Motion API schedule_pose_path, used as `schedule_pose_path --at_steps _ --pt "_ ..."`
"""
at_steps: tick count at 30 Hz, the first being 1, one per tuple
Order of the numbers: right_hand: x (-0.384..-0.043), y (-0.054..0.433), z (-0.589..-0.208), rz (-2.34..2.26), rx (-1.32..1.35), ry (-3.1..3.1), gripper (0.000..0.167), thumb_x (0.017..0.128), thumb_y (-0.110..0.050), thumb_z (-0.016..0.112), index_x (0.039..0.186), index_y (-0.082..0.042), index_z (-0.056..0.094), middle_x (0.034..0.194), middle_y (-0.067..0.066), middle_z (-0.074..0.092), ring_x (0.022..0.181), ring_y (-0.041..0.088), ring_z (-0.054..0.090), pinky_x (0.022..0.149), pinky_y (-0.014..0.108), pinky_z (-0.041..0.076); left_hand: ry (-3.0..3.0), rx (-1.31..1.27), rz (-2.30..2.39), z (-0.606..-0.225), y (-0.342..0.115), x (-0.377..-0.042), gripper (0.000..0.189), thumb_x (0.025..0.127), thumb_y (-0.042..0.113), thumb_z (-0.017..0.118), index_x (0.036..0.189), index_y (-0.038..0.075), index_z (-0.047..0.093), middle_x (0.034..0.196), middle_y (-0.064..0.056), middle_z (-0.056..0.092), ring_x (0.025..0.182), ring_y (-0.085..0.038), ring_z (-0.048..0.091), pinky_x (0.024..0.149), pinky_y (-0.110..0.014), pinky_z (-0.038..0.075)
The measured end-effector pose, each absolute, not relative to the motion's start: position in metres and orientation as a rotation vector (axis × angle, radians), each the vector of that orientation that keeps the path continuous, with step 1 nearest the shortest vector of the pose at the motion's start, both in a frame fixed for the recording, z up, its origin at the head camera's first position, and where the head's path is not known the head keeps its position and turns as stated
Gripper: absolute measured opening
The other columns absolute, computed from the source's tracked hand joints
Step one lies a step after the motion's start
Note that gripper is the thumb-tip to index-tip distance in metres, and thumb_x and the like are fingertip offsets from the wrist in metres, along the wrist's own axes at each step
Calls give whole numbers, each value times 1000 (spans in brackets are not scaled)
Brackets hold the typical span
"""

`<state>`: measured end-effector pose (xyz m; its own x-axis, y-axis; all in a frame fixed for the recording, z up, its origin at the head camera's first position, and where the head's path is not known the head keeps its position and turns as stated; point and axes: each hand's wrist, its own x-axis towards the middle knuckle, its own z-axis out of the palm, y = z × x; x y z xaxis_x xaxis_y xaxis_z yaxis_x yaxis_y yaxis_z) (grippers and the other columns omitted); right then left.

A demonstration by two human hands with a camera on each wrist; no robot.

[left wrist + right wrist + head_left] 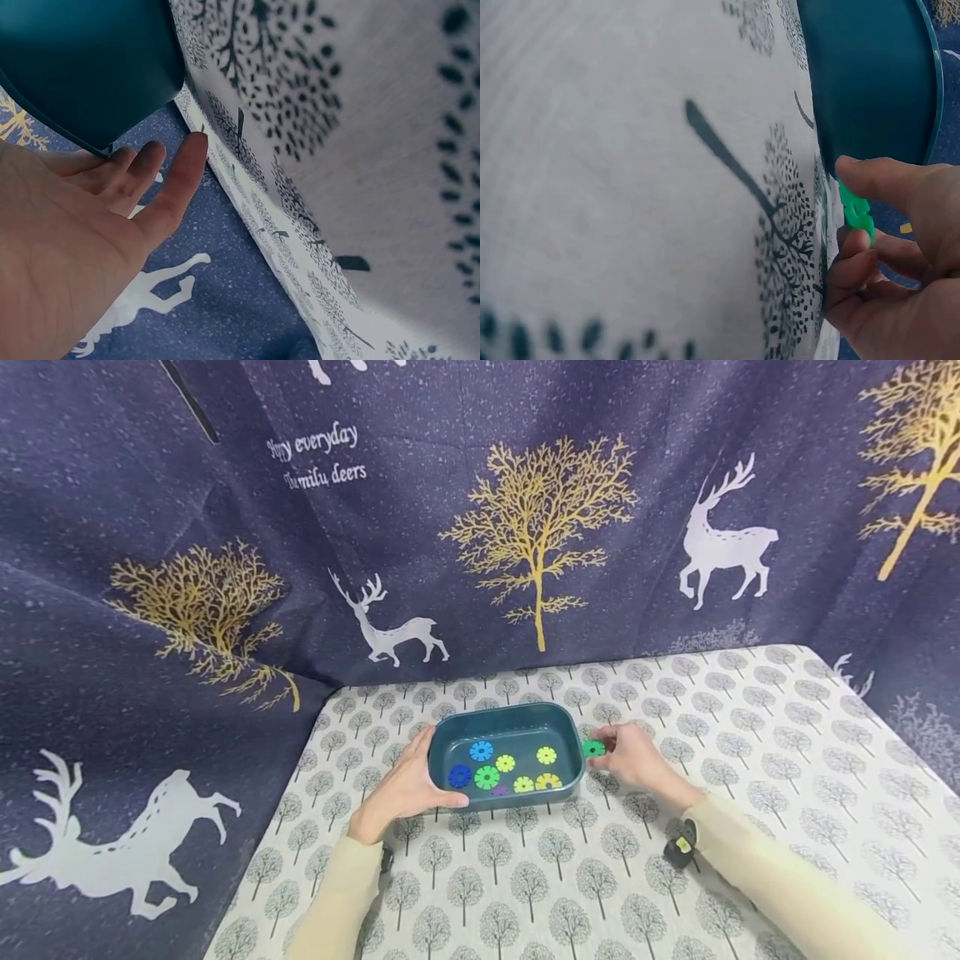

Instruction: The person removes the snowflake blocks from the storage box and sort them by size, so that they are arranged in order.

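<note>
A dark teal plastic tub (506,720) stands on the table with several notched flower-shaped discs inside, among them a light blue disc (481,750), a dark blue disc (460,777), a light green disc (487,777) and an orange disc (548,782). My left hand (408,781) grips the tub's left end, thumb along the front rim and fingers round the side. Beside the tub's right end, my right hand (628,755) pinches a green notched disc (594,748) between thumb and fingers. The right wrist view shows that green disc (856,210) edge-on, close to the tub wall.
A pale cloth with printed trees (525,881) covers the table. Behind and to the left hangs a dark blue curtain (637,635) with deer and golden trees. A dark wrist strap (681,846) is on the right forearm.
</note>
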<state>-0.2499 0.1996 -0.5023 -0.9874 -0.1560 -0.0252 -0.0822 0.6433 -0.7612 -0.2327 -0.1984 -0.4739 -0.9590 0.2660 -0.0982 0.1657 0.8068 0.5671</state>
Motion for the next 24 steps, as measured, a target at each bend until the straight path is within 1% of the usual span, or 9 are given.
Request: schedule_pose_path --at_steps 4,7,8,11,16,21,22,24 --pt "-251 201 -504 -1232 -189 2755 53 85 -10 89 132 6 72 111 19 82 95 24 74 89 40 65 2816 350 865 -474 -199 -233 150 69 60 99 176 4 10 184 -24 11 170 -48 16 131 -74 29" --pt "-251 201 -502 -1188 -196 2767 56 85 -12 90 135 5 71 116 21 81 99 27 75 98 51 64 2817 355 865 -473 -200 -233 149 69 59 99 175 3 9 184 -24 10 171 -48 15 131 -74 28" --pt "-252 201 -502 -1174 -193 2771 57 84 -13 90 135 5 71 117 22 81 99 27 75 99 53 63 2818 357 866 -473 -200 -233 149 69 58 99 175 3 9 184 -24 11 171 -48 14 132 -74 28" --pt "-251 200 -498 -1146 -179 2765 61 85 -15 91 138 5 69 117 23 80 98 27 74 98 55 63 2822 361 866 -472 -200 -233 149 69 58 99 175 1 10 183 -25 12 170 -49 15 132 -74 27" --pt "-249 198 -494 -1159 -100 2704 65 86 -16 91 144 3 66 119 23 78 95 25 73 92 50 66 2830 371 872 -471 -200 -232 148 69 57 100 174 0 12 183 -26 13 170 -50 16 132 -74 26" --pt "-248 197 -497 -1158 -75 2694 64 87 -16 90 144 1 66 122 23 77 100 28 73 95 51 65 2829 354 854 -472 -200 -231 149 69 58 99 175 2 11 183 -24 12 170 -49 16 131 -75 28" --pt "-248 198 -498 -1146 -77 2704 64 87 -17 90 144 1 66 123 23 77 104 30 73 100 55 63 2830 354 847 -473 -200 -232 149 69 59 99 175 2 11 184 -24 12 170 -49 16 131 -75 28" --pt "-247 199 -498 -1140 -71 2702 64 87 -17 90 143 1 66 127 25 75 110 34 73 102 58 61 2831 353 831 -474 -199 -232 149 69 61 98 175 3 11 184 -23 12 170 -49 16 130 -75 29"
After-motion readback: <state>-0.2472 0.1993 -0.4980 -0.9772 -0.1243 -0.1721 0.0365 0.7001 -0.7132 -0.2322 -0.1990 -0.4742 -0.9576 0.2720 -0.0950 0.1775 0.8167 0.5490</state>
